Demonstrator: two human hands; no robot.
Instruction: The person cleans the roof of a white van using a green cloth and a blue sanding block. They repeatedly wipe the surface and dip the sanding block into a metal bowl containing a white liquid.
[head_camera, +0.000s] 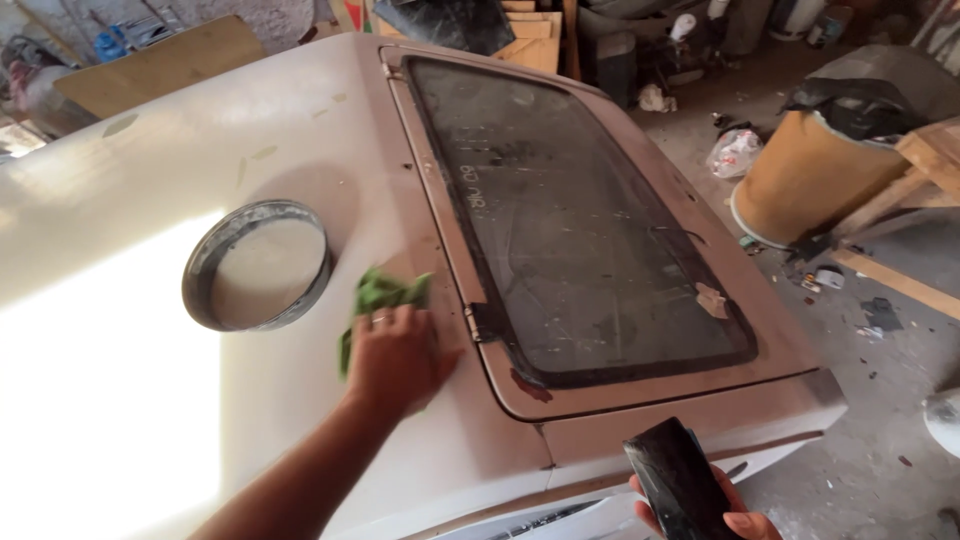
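My left hand presses a green cloth flat against a cream-coloured vehicle body panel, just left of a dusty dark window set in a hinged frame. My right hand is at the bottom edge, gripping a black rectangular block held upright, below the panel's lower corner. A round metal-rimmed opening sits in the panel to the left of the cloth.
A brown cardboard drum with a black bag on top stands on the concrete floor at right, beside wooden planks. Litter and a plastic bag lie on the floor. Plywood sheets lean at the back.
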